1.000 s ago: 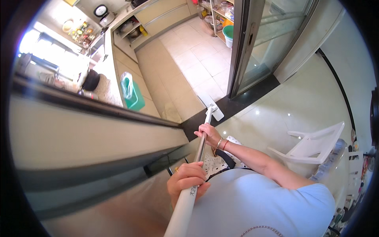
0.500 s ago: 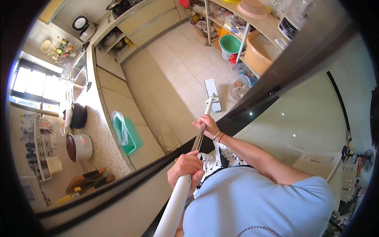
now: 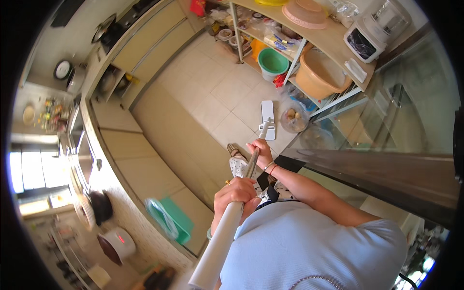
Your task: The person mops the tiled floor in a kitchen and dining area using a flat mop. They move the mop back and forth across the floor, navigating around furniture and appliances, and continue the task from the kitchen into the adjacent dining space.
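Observation:
Both my hands are wrapped round the pole of a flat mop (image 3: 217, 249). My left hand (image 3: 234, 195) grips the white upper part, close in front of my chest. Lower down, where the pole looks metallic, my right hand (image 3: 261, 153) is closed on it. The pole slopes away from me to the white rectangular mop head (image 3: 268, 116), which lies on the tiled floor (image 3: 208, 92). Beside the mop head sits a clear bag (image 3: 294, 119) with round items inside. My foot (image 3: 234, 149) in a sandal stands on the tiles, left of the pole.
Cabinets (image 3: 140, 159) and a speckled counter run along the left. A green bin (image 3: 180, 220) hangs on their front. Shelving (image 3: 333, 36) at the right holds an orange tub (image 3: 319, 75) and a green basin (image 3: 273, 61). A framed glass door (image 3: 367, 125) stands close on my right.
My view has moved forward and turned. My foot now shows on the kitchen tiles. The mop head sits closer to the clear bag, and both hands keep their hold on the pole.

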Action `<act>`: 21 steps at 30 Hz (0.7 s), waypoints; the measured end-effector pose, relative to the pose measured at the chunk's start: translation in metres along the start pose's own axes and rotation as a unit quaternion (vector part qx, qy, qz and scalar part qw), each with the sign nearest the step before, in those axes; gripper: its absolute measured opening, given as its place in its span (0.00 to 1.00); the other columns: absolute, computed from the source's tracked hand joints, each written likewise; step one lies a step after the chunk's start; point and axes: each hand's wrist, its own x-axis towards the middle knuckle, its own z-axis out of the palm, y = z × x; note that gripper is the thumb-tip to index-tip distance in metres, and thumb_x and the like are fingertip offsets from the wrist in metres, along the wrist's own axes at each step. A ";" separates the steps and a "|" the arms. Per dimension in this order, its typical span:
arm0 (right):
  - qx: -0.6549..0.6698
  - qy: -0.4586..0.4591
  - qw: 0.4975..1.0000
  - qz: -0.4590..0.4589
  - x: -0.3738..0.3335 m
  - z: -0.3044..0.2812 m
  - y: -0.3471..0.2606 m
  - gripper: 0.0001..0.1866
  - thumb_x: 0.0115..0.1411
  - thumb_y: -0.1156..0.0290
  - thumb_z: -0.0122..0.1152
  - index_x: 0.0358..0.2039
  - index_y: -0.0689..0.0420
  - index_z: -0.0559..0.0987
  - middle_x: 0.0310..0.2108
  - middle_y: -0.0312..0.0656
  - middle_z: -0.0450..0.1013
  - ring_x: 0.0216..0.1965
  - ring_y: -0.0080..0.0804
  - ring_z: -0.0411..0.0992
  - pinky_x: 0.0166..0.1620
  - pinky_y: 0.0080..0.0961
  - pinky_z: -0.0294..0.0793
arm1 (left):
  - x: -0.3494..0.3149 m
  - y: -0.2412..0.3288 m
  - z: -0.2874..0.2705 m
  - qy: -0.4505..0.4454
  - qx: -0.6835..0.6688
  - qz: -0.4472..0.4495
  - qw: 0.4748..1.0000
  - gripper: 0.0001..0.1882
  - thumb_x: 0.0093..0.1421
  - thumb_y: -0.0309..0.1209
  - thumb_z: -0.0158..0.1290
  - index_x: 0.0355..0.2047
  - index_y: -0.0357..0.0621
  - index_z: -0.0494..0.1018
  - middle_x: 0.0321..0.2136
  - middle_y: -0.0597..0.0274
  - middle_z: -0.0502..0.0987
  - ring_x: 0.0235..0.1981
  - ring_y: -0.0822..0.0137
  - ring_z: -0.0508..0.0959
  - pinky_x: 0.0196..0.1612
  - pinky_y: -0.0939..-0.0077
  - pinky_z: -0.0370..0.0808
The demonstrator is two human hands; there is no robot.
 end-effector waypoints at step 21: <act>-0.100 0.146 0.977 0.119 0.239 0.128 0.057 0.17 0.57 0.73 0.60 0.14 0.62 0.67 0.18 0.52 0.66 0.22 0.53 0.65 0.28 0.46 0.61 | 0.275 -0.141 -0.182 -0.115 -0.092 -0.212 0.966 0.14 0.52 0.11 0.55 0.20 0.42 0.64 0.20 0.64 0.70 0.29 0.65 0.74 0.50 0.57 0.73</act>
